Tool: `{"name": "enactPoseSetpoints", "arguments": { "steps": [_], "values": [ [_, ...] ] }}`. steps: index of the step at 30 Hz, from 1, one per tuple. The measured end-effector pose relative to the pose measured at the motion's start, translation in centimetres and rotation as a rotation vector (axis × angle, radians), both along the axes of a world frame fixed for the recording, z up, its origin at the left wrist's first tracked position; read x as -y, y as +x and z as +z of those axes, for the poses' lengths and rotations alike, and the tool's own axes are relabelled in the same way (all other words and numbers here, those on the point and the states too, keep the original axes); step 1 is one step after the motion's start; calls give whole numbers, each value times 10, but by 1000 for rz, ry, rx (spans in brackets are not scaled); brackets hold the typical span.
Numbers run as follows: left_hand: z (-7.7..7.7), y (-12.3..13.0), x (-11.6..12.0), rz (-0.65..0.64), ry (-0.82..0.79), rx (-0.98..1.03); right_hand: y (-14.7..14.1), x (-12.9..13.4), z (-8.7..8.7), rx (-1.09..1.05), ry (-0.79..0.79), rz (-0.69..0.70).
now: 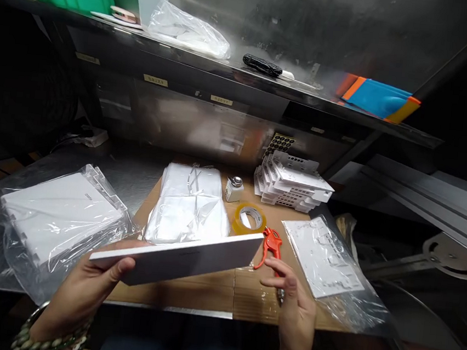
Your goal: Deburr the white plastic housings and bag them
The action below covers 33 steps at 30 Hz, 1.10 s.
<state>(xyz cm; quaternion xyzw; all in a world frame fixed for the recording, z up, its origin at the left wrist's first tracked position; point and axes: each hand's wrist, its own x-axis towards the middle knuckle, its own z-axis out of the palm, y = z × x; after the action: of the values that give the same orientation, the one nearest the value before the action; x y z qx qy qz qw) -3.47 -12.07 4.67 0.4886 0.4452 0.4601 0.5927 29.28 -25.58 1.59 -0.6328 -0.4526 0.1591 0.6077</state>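
Note:
My left hand (pixel 90 282) grips the left end of a thin white plastic panel (pixel 191 267), tilted nearly edge-on above the cardboard. Fingers lie under it and the thumb presses on its near face; small dark print shows there. My right hand (pixel 293 304) is off the panel's right end, fingers loosely bent and apart, holding nothing that I can see. Behind its fingertips lies a red trigger-handled tool (pixel 272 241), partly covered; it looks like an air blow gun. A roll of yellowish tape (pixel 261 217) sits just behind the panel's right end.
A stack of clear plastic bags (pixel 189 204) lies behind the panel. Bagged white panels (pixel 65 208) are at left; another bagged white part (pixel 324 261) is at right. White frames (pixel 292 183) are stacked behind a small metal-topped bottle (pixel 234 189). A metal shelf (pixel 226 78) overhangs the bench.

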Motion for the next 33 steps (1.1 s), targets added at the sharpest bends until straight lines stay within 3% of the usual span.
{"name": "enactPoseSetpoints", "arguments": {
  "steps": [5, 10, 14, 19, 25, 30, 33],
  "values": [
    [14, 1, 5, -59, 219, -187, 15, 2, 0, -105, -59, -142],
    [17, 1, -4, -263, 475, -214, 11, -5, 3, -158, -195, -98],
    [25, 8, -9, -371, 584, -182, 5, -14, 7, -152, -208, -25],
    [37, 16, -6, -450, 529, -68, 6, -25, 9, -16, -175, 101],
    [49, 19, 2, -425, 306, -2, 19, -28, -12, 173, -162, 95],
    [44, 16, 1, -447, 365, 13, 1, -21, -6, 138, 0, 92],
    [37, 19, 2, -328, 450, 27, -16, -18, 5, 160, 152, 41]
  ]
}}
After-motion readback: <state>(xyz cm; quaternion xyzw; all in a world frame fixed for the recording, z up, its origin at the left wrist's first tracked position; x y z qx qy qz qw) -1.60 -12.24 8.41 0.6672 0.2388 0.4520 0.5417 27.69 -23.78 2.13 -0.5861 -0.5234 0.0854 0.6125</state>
